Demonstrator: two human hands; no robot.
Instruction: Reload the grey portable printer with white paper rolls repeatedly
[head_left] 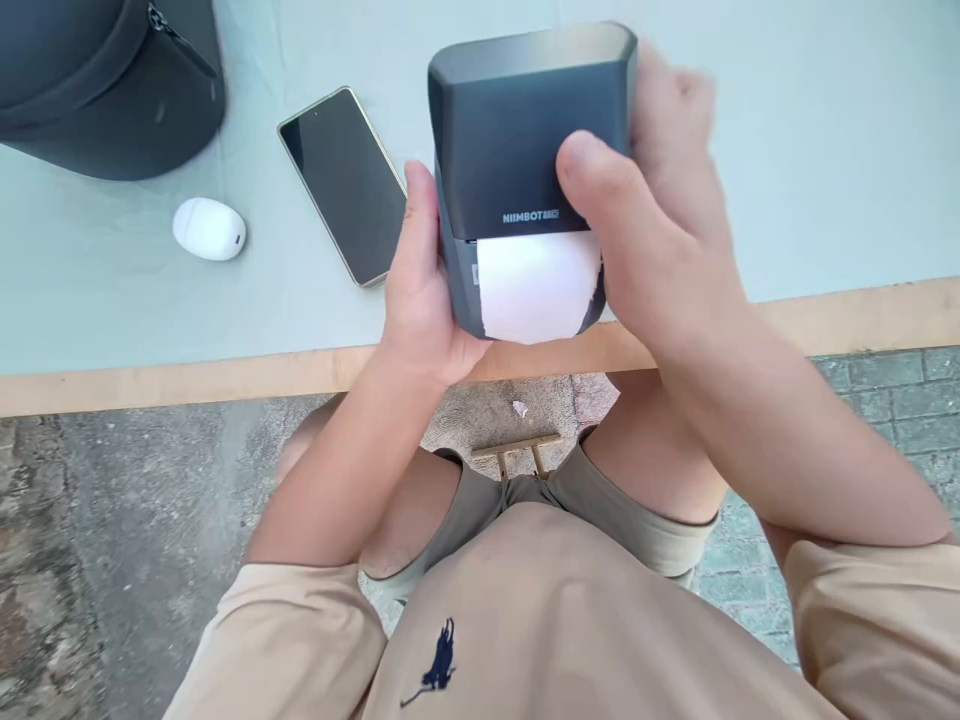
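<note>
Between my left hand [420,295] and right hand [660,235], both clasping it, is the printer [510,145]; paper [536,285] at its six o'clock.

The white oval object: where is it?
In the head view, the white oval object sits left, below the black zippered bag, beside the rectangular black phone.

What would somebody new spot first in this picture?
Probably the dark NIIMBOT printer, held in both hands at the upper middle, its white paper showing at the near end. Then the smartphone lying to the printer's left, and the black zippered bag in the top left corner.
</note>
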